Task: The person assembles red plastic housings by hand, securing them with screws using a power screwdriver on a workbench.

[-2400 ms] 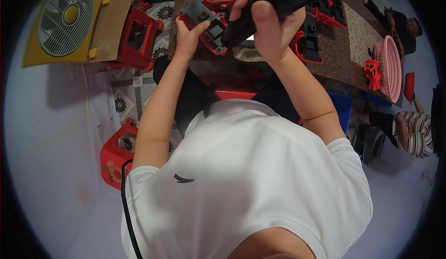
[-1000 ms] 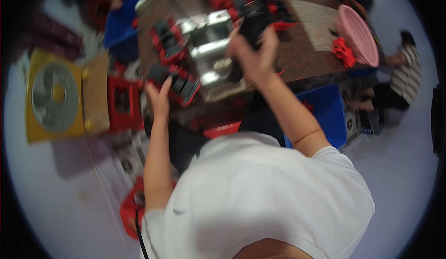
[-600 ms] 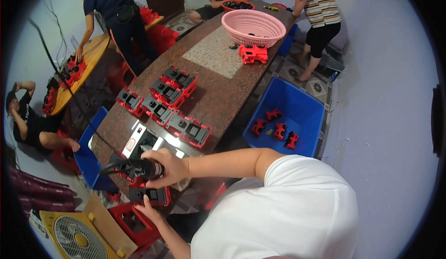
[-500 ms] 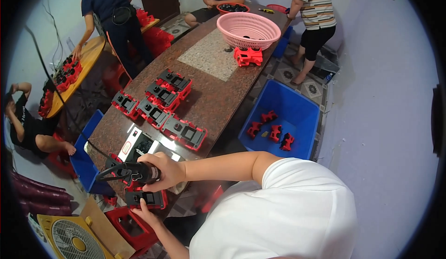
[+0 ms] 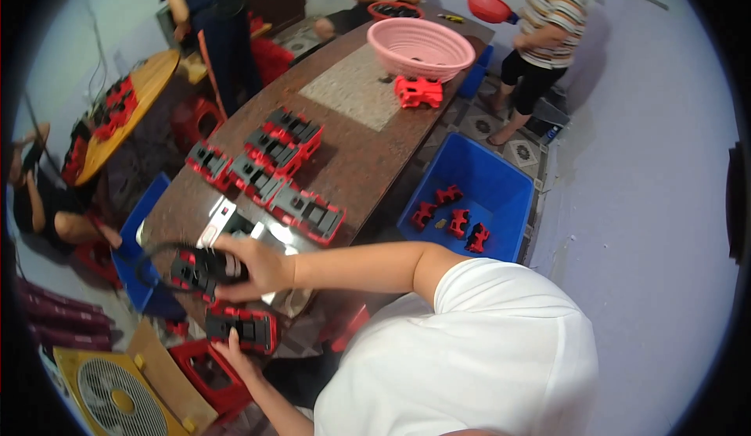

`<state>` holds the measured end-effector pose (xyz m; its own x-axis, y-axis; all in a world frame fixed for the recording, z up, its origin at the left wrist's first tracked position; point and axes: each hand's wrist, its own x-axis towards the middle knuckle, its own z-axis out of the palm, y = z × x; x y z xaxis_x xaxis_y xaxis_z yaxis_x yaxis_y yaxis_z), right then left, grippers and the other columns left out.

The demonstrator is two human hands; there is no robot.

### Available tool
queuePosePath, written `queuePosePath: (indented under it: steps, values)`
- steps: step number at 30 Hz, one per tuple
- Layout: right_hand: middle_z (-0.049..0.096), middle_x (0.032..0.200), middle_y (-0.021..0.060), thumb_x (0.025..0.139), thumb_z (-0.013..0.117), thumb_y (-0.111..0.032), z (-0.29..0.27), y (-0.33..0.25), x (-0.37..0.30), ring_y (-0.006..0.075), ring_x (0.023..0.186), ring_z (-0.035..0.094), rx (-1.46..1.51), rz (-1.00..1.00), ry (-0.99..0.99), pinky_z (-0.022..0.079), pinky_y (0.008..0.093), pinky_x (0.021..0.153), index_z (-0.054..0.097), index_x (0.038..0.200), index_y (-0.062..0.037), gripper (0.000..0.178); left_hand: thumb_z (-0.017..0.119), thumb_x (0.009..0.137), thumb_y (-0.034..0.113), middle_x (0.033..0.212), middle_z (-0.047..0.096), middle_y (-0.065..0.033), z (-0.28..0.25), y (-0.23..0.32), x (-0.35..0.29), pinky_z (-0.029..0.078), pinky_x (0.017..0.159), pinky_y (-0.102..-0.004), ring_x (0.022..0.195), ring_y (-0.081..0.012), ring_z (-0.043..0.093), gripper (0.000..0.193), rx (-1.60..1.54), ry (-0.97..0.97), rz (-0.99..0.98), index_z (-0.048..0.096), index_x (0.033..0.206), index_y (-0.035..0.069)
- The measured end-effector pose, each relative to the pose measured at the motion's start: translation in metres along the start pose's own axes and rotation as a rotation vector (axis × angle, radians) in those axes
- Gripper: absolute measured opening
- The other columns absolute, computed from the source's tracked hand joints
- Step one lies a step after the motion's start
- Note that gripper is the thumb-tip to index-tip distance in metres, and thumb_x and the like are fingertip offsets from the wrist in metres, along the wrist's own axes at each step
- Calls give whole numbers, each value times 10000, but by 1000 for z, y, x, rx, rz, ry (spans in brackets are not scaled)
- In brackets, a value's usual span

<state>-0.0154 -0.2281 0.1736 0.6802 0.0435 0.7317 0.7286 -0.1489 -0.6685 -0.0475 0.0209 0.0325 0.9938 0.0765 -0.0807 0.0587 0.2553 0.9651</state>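
My right hand (image 5: pixel 260 268) is wrapped around a black corded power tool, apparently an electric screwdriver (image 5: pixel 221 264), blurred, with its cable looping out to the left. Just below it, my left hand (image 5: pixel 237 358) grips the near edge of a red and black toy car (image 5: pixel 249 329), black underside up, thumb on top. Another toy car (image 5: pixel 186 270) lies beyond the tool, partly covered by it. The tool's tip is hidden. Farther along the table, several similar toy cars (image 5: pixel 309 210) lie in rows, undersides up.
A white device (image 5: pixel 223 218) sits on the stone table (image 5: pixel 375 166) beyond my right hand. A pink basket (image 5: pixel 421 48) and red car bodies (image 5: pixel 418 91) stand farther off. Right of the table, a blue bin (image 5: pixel 501 193) holds several red parts. A yellow fan (image 5: pixel 117 397) is lower left. Other people are around.
My right hand has shifted slightly left and up with the tool, away from the held car. The person at the far right has turned and a red basin is now raised beside them.
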Motion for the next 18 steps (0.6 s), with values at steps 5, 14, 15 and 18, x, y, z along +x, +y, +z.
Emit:
queuePosePath:
  steps: [5, 14, 15, 18]
  values:
    - [648, 901, 75, 777, 751, -137, -4, 4, 29, 162, 836, 624, 5, 196, -26, 512, 328, 750, 578, 1107, 23, 405, 688, 814, 119, 1215, 526, -97, -3, -29, 19, 387, 989, -345, 1103, -212, 521, 520, 156, 28, 122, 446, 1263, 16]
    - [609, 739, 74, 932, 614, -144, 72, 9, 73, 143, 577, 606, 478, -65, 117, 506, 273, 537, 435, 1014, -16, 235, 694, 778, 127, 1165, 517, -88, 25, -3, -1, 405, 977, -334, 1088, -188, 521, 630, 56, 88, 115, 331, 1284, 35]
    - [606, 735, 70, 926, 624, -137, 85, 14, 72, 142, 580, 607, 496, -64, 137, 509, 274, 541, 435, 1007, -17, 238, 689, 780, 120, 1166, 517, -87, 24, 0, -4, 409, 975, -332, 1092, -183, 520, 630, 71, 94, 97, 323, 1287, 40]
    - [551, 797, -11, 836, 747, -107, 108, 34, 67, 62, 663, 537, 549, -86, 127, 457, 210, 583, 447, 1029, -45, 361, 685, 778, 90, 1168, 517, -88, 22, -8, -4, 409, 977, -328, 1107, -184, 517, 622, -14, 100, 75, 322, 1281, 46]
